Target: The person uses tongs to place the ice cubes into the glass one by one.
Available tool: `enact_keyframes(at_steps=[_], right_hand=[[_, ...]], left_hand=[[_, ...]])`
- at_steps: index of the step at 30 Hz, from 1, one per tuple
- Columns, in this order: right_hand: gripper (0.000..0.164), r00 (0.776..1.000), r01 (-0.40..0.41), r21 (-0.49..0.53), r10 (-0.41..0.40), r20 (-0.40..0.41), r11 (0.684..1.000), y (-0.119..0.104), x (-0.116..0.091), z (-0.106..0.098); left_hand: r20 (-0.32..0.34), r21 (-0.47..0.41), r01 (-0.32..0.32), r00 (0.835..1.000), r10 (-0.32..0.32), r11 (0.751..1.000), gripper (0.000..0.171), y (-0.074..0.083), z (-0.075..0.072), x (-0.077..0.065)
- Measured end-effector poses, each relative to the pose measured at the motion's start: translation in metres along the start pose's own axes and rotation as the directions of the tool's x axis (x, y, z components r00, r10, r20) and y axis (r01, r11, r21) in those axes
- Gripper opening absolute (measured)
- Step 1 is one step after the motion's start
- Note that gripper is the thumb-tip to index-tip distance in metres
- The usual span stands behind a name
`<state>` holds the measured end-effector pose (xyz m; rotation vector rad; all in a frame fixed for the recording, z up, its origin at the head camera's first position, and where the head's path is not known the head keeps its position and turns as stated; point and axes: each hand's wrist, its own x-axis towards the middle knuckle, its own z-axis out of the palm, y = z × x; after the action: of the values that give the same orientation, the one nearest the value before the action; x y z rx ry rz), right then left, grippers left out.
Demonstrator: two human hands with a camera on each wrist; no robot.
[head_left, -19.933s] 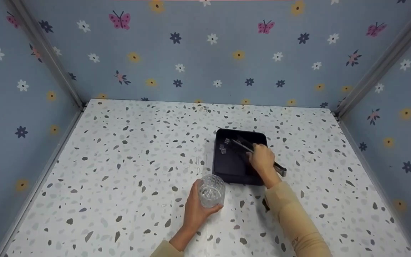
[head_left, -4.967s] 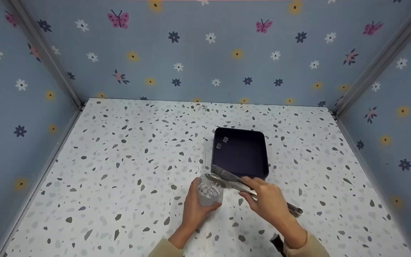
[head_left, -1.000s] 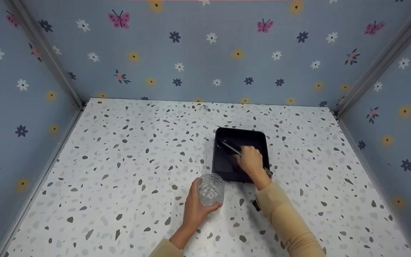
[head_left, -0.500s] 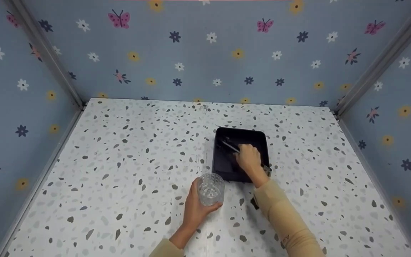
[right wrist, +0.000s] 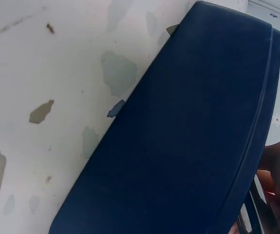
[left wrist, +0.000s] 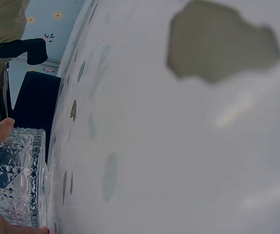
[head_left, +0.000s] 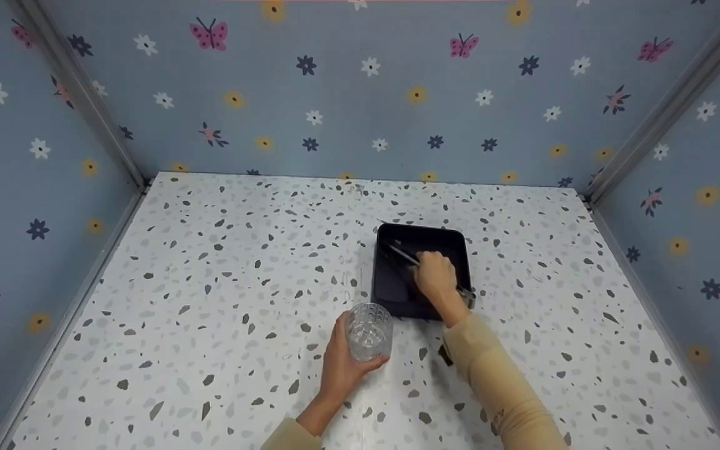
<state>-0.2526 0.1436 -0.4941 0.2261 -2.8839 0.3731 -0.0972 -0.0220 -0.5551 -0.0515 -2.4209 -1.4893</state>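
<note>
My left hand (head_left: 341, 370) grips a clear cut-glass tumbler (head_left: 370, 334), fingers on its left and thumb across its front. Small clear pieces show at the bottom of the glass. In the left wrist view the tumbler's patterned wall (left wrist: 20, 175) is close to the tabletop. My right hand (head_left: 436, 275) holds metal tongs (head_left: 404, 254) over a dark rectangular container (head_left: 407, 309), their tips down near its left wall. A small clear cube (head_left: 397, 242) is faintly visible by the tips; what lies between them cannot be made out. The container's outer wall (right wrist: 179, 117) fills much of the right wrist view.
The white speckled tabletop (head_left: 210, 300) is bounded at the back and sides by blue flowered panels (head_left: 360, 94). The container stands just behind and right of the tumbler. A black strap piece (head_left: 446, 355) shows under the right sleeve.
Five seconds ago the tongs were at the tumbler's mouth and two cubes lay in the container. Since then the tongs have moved back into the container. Over the last second, the right hand shifts only slightly.
</note>
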Motion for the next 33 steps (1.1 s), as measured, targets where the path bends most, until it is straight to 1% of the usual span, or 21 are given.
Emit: enact_keyframes(at_steps=[7, 15, 24, 33], right_hand=[[0.011, 1.0, -0.005, 0.004, 0.005, 0.007, 1.0, 0.002, 0.0, 0.0], [0.01, 1.0, -0.005, 0.017, 0.005, -0.005, 1.0, 0.003, -0.001, 0.0], [0.011, 1.0, -0.016, 0.008, 0.016, -0.002, 1.0, 0.007, -0.003, 0.0], [0.013, 1.0, -0.011, 0.032, 0.011, -0.002, 0.999, 0.011, -0.007, -0.009]], left_hand=[[0.0, 0.002, 0.016, 1.0, -0.016, 1.0, 0.096, 0.0, 0.001, 0.0], [-0.003, -0.01, 0.005, 1.0, -0.005, 1.0, 0.095, 0.001, 0.001, 0.0], [0.007, -0.004, 0.01, 1.0, -0.01, 1.0, 0.097, 0.0, 0.001, 0.0], [-0.003, 0.002, 0.0, 1.0, 0.0, 1.0, 0.096, -0.001, 0.0, 0.001]])
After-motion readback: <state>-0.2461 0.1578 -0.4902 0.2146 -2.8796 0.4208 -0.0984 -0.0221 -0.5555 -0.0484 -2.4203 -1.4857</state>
